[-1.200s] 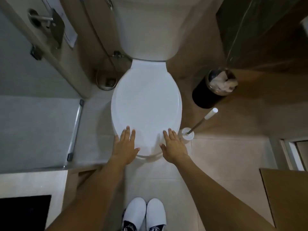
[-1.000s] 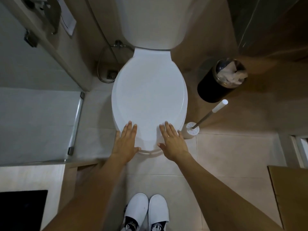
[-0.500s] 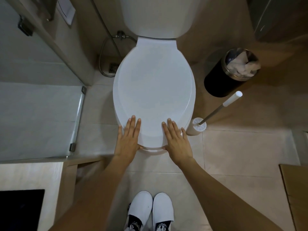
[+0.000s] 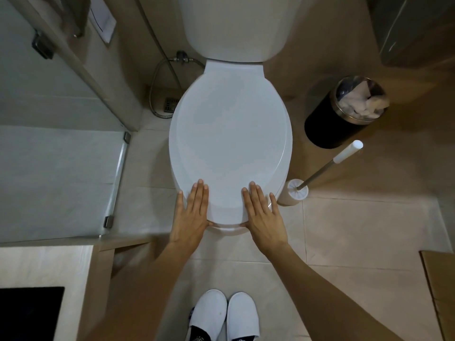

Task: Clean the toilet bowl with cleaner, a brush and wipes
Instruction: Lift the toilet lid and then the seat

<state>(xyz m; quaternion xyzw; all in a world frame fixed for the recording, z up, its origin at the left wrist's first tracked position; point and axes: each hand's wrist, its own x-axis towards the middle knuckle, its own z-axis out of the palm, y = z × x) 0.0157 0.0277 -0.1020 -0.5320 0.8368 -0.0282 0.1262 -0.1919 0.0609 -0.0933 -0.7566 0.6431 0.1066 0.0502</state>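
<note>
- Now the left hand (image 4: 190, 216) and the right hand (image 4: 264, 216) both lie flat on the near end of the toilet lid (image 4: 230, 143), fingers straight, each thumb tucked at the front edge; neither grip holds anything.
- The lid is down, so the bowl under it is hidden.
- I think the step is to lift the lid: hook the thumbs under its front edge and raise it evenly toward the tank (image 4: 234, 28).
- Let it come to rest there softly, so it does not fall back.
- The toilet brush (image 4: 320, 171) stands in its holder just right of the lid.
- A black bin (image 4: 327, 126) stands further right of the lid; I see no cleaner or wipes.
</note>
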